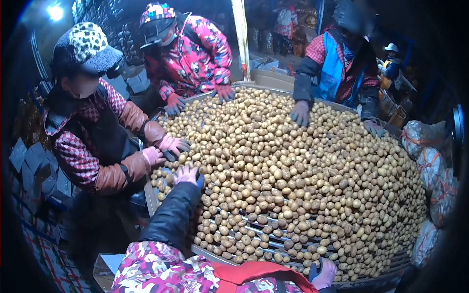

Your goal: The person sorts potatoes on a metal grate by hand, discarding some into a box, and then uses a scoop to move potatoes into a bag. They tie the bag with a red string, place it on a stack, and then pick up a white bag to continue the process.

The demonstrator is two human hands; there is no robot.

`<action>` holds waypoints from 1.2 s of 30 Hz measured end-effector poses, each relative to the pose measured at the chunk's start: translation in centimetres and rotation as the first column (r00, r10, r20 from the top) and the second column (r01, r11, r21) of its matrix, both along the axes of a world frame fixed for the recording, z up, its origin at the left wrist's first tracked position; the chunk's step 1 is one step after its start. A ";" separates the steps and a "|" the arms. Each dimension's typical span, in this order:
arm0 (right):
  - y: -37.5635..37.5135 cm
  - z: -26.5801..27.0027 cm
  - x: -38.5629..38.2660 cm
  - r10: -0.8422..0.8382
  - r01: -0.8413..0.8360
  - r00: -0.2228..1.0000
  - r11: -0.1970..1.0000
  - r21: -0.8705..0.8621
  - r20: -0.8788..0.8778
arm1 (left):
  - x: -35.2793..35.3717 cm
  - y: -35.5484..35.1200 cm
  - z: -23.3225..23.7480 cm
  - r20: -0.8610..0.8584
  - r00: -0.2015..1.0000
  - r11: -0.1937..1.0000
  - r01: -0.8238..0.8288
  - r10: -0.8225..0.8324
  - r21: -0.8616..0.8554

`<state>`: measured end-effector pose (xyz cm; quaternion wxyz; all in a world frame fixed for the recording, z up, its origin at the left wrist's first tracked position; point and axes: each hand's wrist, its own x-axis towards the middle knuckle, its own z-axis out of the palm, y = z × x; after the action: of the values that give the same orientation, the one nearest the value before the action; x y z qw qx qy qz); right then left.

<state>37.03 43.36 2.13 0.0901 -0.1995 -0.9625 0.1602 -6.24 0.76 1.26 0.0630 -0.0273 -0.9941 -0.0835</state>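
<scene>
My left hand [187,175], in a pink glove with dark fingertips, reaches to the left side of a big heap of small potatoes [273,166]. Its fingers are stretched out against the potatoes, and I see nothing gripped. My right hand [323,274], gloved in pink and grey, rests by the near edge of the heap. Its fingers look apart and hold nothing visible, though part of the hand is hard to make out. The potatoes lie on a slatted metal table [259,227], whose bars show in front of me.
Three people stand around the table; a pink-gloved hand [172,145] works close to my left hand. Filled clear sacks [430,166] line the right side. A cardboard box [108,268] stands at lower left, another [271,79] behind the table near a pale post [241,39].
</scene>
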 end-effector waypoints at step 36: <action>-0.5 0.2 0.0 -0.086 0.087 0.995 0.996 -0.027 0.042 | 2.4 2.2 -1.4 0.186 0.910 0.874 0.409 -0.370 -0.263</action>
<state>37.07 42.83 2.31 0.0747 -0.2457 -0.9522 0.1657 -3.87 2.96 -0.14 -0.0246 -0.2310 -0.9712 0.0538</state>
